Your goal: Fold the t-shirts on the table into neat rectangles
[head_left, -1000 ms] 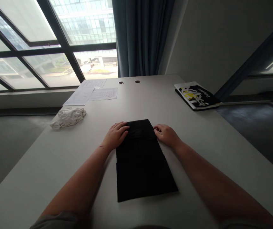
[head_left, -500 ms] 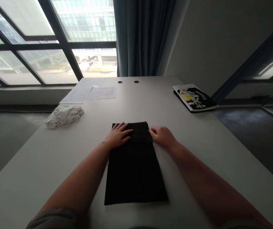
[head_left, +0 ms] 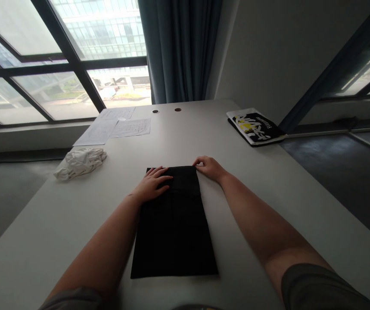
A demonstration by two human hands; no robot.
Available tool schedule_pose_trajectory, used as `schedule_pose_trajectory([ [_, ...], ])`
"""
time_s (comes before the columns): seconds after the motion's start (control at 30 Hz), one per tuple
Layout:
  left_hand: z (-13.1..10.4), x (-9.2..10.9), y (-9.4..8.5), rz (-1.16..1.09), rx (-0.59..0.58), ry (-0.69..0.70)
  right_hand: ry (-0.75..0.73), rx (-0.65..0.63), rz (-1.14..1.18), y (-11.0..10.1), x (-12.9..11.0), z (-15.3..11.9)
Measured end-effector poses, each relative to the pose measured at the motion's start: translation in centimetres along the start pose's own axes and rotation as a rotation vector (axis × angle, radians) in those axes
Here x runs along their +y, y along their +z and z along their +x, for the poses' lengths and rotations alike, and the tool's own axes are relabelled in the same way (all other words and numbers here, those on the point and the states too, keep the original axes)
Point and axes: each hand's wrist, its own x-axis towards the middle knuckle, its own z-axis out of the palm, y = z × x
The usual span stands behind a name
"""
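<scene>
The black cloth (head_left: 173, 237) lay flat on the tabletop (head_left: 185, 144), its near edge squarer to the person than one second earlier; the right hand (head_left: 212, 168) had shifted from the side edge to the far right corner, which appeared to place both ends of the far edge under control. The left hand (head_left: 150, 186) rested with fingers spread wide on the cloth's far left portion, while the right hand was narrowed, its thumb and fingertips pinching the corner. Beyond, at left, lay a white fabric bundle (head_left: 81, 163), then paper sheets (head_left: 129, 127).
</scene>
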Motion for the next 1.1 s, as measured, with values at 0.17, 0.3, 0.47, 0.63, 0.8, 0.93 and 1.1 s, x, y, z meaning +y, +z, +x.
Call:
schedule_pose_trajectory([
  [0.17,-0.1,0.0,-0.2,-0.006,0.006,0.014,-0.085,0.018,-0.060,0.5,0.4,0.3],
  [0.3,-0.2,0.0,-0.2,0.014,0.009,0.019,-0.129,0.091,-0.160,0.5,0.4,0.6],
  [0.47,-0.3,0.1,-0.1,0.020,0.017,0.022,-0.165,0.144,-0.233,0.3,-0.6,0.1],
  [0.63,-0.3,0.3,-0.2,0.024,0.014,0.020,-0.198,-0.054,-0.134,0.8,-1.3,0.1],
  [0.8,-0.2,0.3,-0.3,-0.008,0.019,0.007,-0.018,-0.119,0.004,0.1,-1.1,-0.1],
  [0.93,-0.2,0.1,-0.3,-0.018,0.013,0.010,-0.070,-0.131,0.019,-0.2,-1.3,-0.2],
  [1.1,-0.2,0.0,-0.2,-0.029,0.022,0.012,-0.147,-0.121,-0.007,0.5,-1.3,0.0],
])
